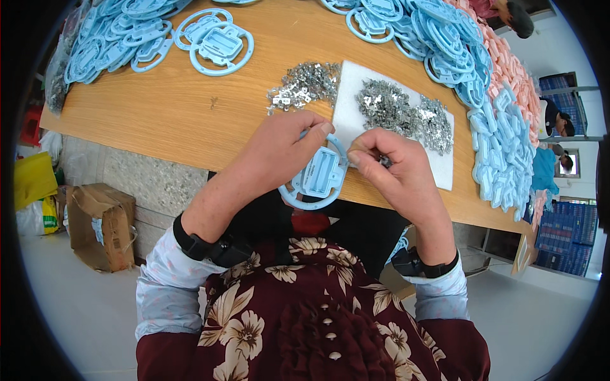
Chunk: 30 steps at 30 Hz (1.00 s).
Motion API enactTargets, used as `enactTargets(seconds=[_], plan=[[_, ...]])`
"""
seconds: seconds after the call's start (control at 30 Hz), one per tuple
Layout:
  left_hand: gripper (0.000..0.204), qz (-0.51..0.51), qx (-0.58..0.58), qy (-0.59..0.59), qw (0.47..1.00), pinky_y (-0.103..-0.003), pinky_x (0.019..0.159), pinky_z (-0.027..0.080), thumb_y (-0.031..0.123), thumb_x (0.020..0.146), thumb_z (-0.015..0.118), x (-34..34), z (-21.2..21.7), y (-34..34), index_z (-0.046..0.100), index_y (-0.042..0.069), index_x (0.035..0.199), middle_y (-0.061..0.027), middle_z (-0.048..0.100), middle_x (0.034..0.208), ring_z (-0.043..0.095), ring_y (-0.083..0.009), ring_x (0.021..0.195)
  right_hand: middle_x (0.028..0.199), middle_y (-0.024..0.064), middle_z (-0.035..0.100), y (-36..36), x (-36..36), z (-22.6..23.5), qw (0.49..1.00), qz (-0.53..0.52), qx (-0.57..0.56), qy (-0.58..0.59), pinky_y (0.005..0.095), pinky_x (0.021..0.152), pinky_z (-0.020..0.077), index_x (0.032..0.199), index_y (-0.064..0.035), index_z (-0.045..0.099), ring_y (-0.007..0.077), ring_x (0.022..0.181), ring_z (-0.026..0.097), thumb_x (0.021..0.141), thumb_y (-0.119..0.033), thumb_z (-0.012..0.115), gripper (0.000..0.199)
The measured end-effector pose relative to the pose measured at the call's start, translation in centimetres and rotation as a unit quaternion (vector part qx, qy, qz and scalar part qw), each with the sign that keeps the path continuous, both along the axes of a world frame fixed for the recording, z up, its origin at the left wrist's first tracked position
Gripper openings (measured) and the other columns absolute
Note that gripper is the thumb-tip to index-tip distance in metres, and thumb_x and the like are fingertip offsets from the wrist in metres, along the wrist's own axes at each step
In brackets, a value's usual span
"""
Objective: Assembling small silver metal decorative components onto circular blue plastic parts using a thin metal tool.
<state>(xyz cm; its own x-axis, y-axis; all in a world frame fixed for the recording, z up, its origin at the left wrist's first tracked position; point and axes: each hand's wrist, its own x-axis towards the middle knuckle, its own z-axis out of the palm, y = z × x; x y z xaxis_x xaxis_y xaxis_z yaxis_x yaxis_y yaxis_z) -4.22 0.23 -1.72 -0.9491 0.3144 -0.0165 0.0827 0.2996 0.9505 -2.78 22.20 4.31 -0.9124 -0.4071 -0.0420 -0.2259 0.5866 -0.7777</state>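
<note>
A light-blue plastic toy steering wheel (pixel 323 170) is tilted at the table's front edge, its boxy hub facing up. My left hand (pixel 286 147) is closed on the far left part of its rim, thumb and fingers pinching it. On the opposite side, my right hand (pixel 393 166) is closed with thumb and forefinger together at the rim. A few small metal pieces (pixel 385 161) show in the curl of the right fingers. What lies right between that thumb and forefinger is too small to make out.
Loose shiny metal pieces (pixel 306 84) lie beyond my hands, with more heaped (pixel 387 105) on a white foam sheet (pixel 353 71). Blue wheels are piled far left (pixel 121 32) and far right (pixel 438 38). Blue parts (pixel 502 152) and pink parts (pixel 508 63) line the right edge. A cardboard box (pixel 101 225) stands on the floor.
</note>
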Motion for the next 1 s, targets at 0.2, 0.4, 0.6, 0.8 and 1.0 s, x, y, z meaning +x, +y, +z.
enactTargets(seconds=[0.2,0.4,0.6,0.8,1.0], plan=[[0.035,-0.034,-0.076,-0.017,0.996,-0.038,0.068,0.049,0.029,0.101,0.058,-0.7,-0.5,0.3,0.069,-0.004,0.096,-0.0175,0.068,0.077,0.065,-0.0260,0.071,0.082,0.0156,0.063,-1.2,-1.1,0.1,0.990,0.094,0.073,0.071,0.0438,0.065,0.0454,0.094,-0.0043,0.065,0.0372,0.075,0.060,0.092,-0.020,0.070,0.016],[0.032,-0.030,-0.067,0.023,0.997,-0.041,0.066,0.048,0.027,0.100,0.058,-0.9,-1.5,0.2,0.068,-0.003,0.094,-0.0196,0.066,0.075,0.063,-0.0316,0.068,0.082,0.0167,0.063,-1.7,-1.8,0.0,0.979,0.123,0.135,0.093,0.0470,0.067,0.0463,0.092,-0.0042,0.064,0.0396,0.079,0.062,0.090,-0.018,0.068,0.014],[0.035,-0.038,-0.064,0.006,0.997,-0.043,0.064,0.047,0.028,0.100,0.055,-1.1,-1.1,0.1,0.066,-0.003,0.089,-0.0200,0.062,0.072,0.061,-0.0332,0.065,0.083,0.0156,0.063,-2.3,-1.3,-0.4,0.973,0.109,0.157,0.131,0.0487,0.067,0.0474,0.090,-0.0058,0.062,0.0396,0.080,0.062,0.089,-0.017,0.068,0.012],[0.038,-0.045,-0.040,0.020,0.998,-0.044,0.064,0.048,0.026,0.100,0.049,-1.3,-1.4,0.0,0.067,-0.004,0.088,-0.0209,0.063,0.072,0.062,-0.0344,0.066,0.084,0.0125,0.063,-2.9,-0.2,-1.6,0.965,0.068,0.159,0.198,0.0445,0.065,0.0502,0.090,-0.0078,0.061,0.0355,0.078,0.064,0.086,-0.012,0.071,0.012],[0.038,-0.049,-0.046,0.073,0.995,-0.044,0.066,0.050,0.026,0.099,0.047,-1.1,-2.1,0.0,0.071,-0.004,0.094,-0.0222,0.066,0.076,0.065,-0.0349,0.069,0.084,0.0105,0.063,-2.6,0.9,-3.6,0.977,0.018,0.074,0.197,0.0399,0.063,0.0519,0.092,-0.0076,0.061,0.0326,0.074,0.065,0.083,-0.005,0.073,0.015]])
